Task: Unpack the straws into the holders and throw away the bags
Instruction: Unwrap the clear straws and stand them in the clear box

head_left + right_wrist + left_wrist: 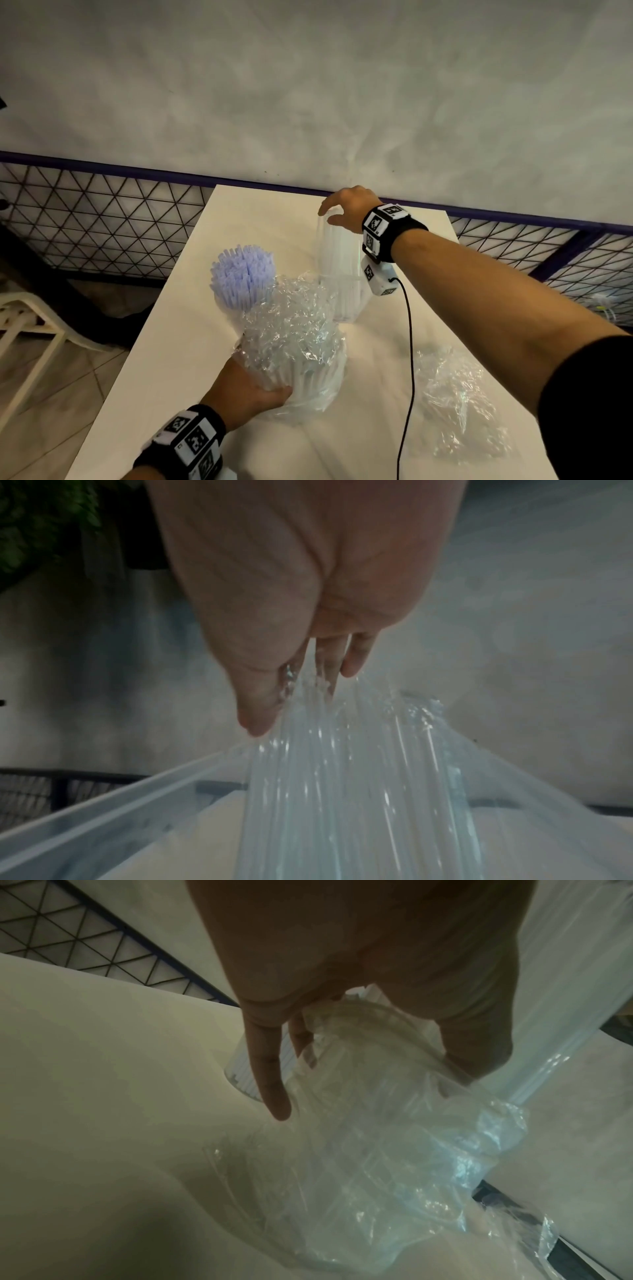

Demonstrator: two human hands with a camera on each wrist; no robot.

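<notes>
On the white table (164, 359), my left hand (253, 387) grips a holder of white straws (301, 373) low on its side, through crumpled clear plastic (294, 329) heaped over the straw tops. In the left wrist view my left hand (377, 1091) wraps the plastic-covered holder (369, 1137). My right hand (330, 216) is raised behind it and pinches the top of a clear bag (339, 270), pulled taut upward; its lower end runs down to the crumpled plastic. The right wrist view shows my right hand (298, 704) pinching the stretched bag (359, 791). A second holder (239, 277) is full of pale lilac straws.
An empty crumpled clear bag (455, 404) lies on the table at the right. A black cable (409, 342) hangs from my right wrist across the tabletop. A wire-mesh fence (85, 219) runs behind the table below a grey wall, and a white chair (27, 325) stands to the left.
</notes>
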